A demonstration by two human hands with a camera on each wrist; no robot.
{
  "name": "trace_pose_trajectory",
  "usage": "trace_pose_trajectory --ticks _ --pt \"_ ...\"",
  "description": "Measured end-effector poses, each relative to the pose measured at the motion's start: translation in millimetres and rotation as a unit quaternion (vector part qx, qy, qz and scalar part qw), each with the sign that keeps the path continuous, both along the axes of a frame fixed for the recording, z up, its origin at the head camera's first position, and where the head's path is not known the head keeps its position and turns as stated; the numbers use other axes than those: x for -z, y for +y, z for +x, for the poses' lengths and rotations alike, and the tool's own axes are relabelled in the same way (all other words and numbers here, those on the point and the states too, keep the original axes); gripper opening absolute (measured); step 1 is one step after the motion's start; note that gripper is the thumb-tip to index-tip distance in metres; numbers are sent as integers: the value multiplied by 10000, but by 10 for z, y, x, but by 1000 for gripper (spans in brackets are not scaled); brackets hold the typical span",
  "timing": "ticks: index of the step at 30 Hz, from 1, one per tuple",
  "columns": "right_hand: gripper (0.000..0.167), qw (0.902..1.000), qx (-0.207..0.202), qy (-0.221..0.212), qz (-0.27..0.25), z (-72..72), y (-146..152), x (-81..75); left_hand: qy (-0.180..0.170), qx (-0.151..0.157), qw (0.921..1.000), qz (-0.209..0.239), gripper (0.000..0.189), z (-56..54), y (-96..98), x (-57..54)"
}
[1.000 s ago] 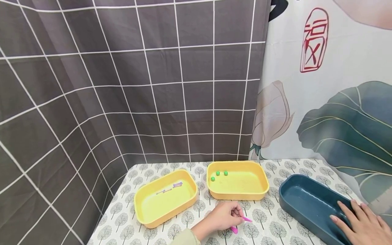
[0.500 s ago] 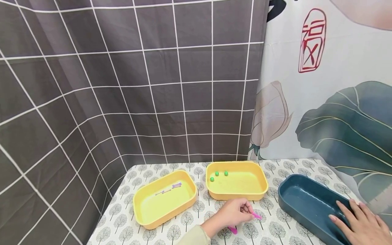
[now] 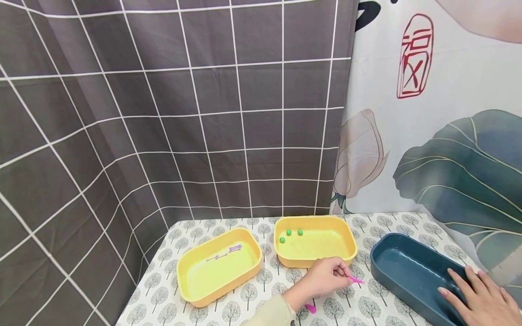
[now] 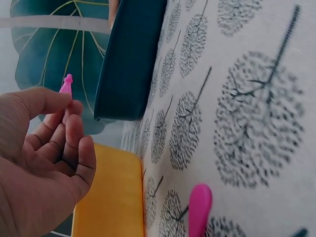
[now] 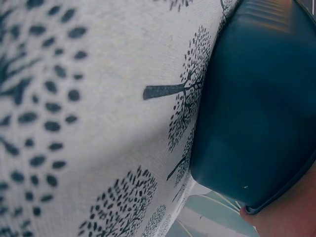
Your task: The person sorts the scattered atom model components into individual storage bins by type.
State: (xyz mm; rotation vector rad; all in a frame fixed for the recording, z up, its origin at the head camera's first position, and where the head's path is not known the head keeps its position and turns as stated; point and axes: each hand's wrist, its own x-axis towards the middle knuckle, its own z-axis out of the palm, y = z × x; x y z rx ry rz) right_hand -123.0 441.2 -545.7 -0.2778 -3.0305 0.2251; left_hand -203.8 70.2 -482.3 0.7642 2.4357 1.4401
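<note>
My left hand [image 3: 328,275] pinches a small pink plastic piece [image 3: 356,280] between thumb and finger, above the cloth in front of the middle yellow tray [image 3: 334,244]. In the left wrist view, the piece [image 4: 68,86] ends in a little knobbed tip. On the cloth beneath that forearm lies a second pink item [image 3: 311,308], partly covered in the head view; its rounded end [image 4: 200,210] shows in the left wrist view. My right hand [image 3: 487,299] rests over the near rim of the dark blue tray [image 3: 387,271], fingers spread and extended into it.
Several green balls [image 3: 300,232] lie in the middle yellow tray's left part. Small purple pieces [image 3: 235,248] lie in the left yellow tray [image 3: 195,280]. A tree-print cloth [image 3: 248,294] covers the table. A dark grid curtain [image 3: 244,113] hangs behind.
My left hand has moved right and slightly away from me, toward the blue tray, carrying the pink piece. My right hand has stayed on the blue tray.
</note>
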Motion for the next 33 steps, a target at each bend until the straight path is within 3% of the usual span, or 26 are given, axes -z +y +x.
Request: trace_pose_trajectory --ticks 13,22,33 --pt "95 9999 17 138 5 -6 9 23 -103 -130 9998 139 16 -79 287 -19" --pt "95 9999 -27 114 -85 -5 7 17 5 -243 9997 -49 17 -137 476 -46" --pt "104 9965 -661 -145 493 77 21 -46 -57 -309 9995 -67 19 -210 727 -141"
